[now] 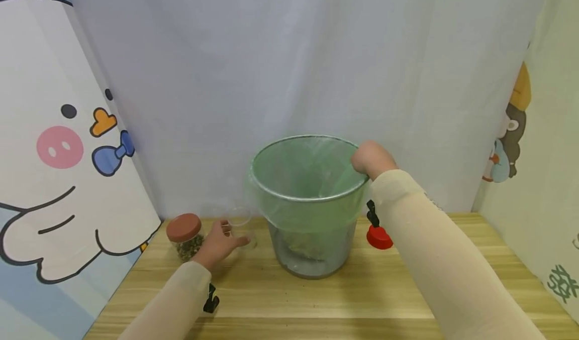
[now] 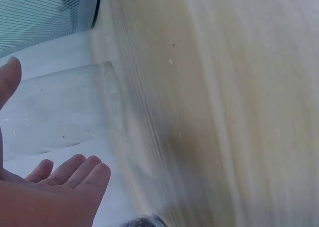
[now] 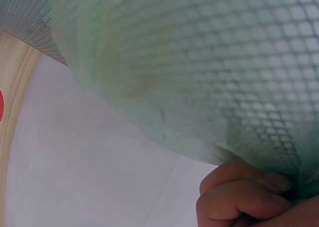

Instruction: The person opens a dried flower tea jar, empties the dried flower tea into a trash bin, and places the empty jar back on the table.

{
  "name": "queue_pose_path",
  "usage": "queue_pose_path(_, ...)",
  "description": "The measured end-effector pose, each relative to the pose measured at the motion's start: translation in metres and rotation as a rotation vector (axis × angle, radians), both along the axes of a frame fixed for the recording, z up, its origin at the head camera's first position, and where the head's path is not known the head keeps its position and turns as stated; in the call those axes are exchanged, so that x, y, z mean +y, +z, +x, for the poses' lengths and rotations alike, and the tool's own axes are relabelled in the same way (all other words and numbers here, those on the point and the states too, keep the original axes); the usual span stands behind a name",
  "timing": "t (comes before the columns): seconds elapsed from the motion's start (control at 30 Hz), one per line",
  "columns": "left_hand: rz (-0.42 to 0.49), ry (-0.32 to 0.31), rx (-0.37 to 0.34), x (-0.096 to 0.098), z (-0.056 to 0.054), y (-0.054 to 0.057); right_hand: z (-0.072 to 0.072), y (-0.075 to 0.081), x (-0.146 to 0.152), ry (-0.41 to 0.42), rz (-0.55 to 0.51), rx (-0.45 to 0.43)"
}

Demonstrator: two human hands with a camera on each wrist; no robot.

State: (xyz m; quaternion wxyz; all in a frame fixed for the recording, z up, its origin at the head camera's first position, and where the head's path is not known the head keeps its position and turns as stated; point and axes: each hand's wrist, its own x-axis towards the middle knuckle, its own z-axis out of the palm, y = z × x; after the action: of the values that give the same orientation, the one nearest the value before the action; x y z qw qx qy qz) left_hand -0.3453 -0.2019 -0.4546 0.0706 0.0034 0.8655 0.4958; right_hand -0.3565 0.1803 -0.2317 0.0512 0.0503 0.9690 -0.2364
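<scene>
A mesh-sided trash can (image 1: pixel 312 267) stands on the table, lined with a thin green trash bag (image 1: pixel 312 219) folded over its rim. At the right of that rim my right hand (image 1: pixel 374 160) pinches the bag's edge with curled fingers; the right wrist view shows the bag (image 3: pixel 149 102) bunched there. My left hand (image 1: pixel 220 244) is beside a clear, see-through container (image 2: pixel 60 112) left of the can. Thumb and fingers are spread around it, and in the left wrist view they look apart from its wall. Some papery contents show dimly through the can's side.
A jar with a brown lid (image 1: pixel 184 228) and small dark pieces inside stands just left of my left hand. Right of the can lies a red object (image 1: pixel 379 238), partly behind my right forearm. A pale curtain (image 1: pixel 217 79) hangs behind the wooden table (image 1: pixel 325 310).
</scene>
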Motion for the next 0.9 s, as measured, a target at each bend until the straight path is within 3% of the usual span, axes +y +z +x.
queue_pose_path(0.6,0.045,-0.059,0.046,-0.011,0.034,0.016,-0.001,-0.005,0.001,-0.017,-0.019,0.014)
queue_pose_path(0.9,0.152,-0.058,0.052,-0.016,0.049,0.025,-0.001,-0.005,0.001,0.008,0.0,0.031)
